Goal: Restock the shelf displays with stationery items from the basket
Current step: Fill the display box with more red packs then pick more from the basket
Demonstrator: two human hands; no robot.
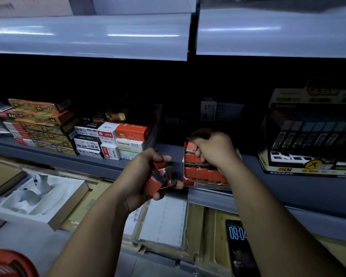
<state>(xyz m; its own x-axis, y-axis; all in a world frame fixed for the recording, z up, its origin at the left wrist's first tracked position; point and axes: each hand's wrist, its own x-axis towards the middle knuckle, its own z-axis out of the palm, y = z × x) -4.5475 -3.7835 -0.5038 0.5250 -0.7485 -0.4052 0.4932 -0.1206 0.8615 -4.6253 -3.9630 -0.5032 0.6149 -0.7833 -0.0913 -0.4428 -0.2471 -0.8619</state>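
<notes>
Item: small red packs (pixel 156 182), a loose handful.
Location: near edge of the grey shelf (pixel 288 186), centre, held in the air just left of the display tray (pixel 204 174).
Left hand (pixel 136 180): clenched round the handful, several packs fanned and overlapping.
Right hand (pixel 216 150): fingers curled over the tray's far left corner, apparently pinching a single red pack (pixel 190 147); the fingertips are hidden.
Tray: rows of matching red packs, standing on the shelf, its torn card front facing near.
Neighbours: stacked boxes (pixel 112 140) to the left, yellow-black display carton (pixel 308 136) to the right, red basket (pixel 6 262) at near left.
Step in hand, by judgement: seating packs in the tray one at a time.
Handling advice: align each pack with its row, label facing as its neighbours, and press it flat. Keep the left grip firm, since the fanned packs could slip. Steady the tray so it does not slide off the shelf edge.
</notes>
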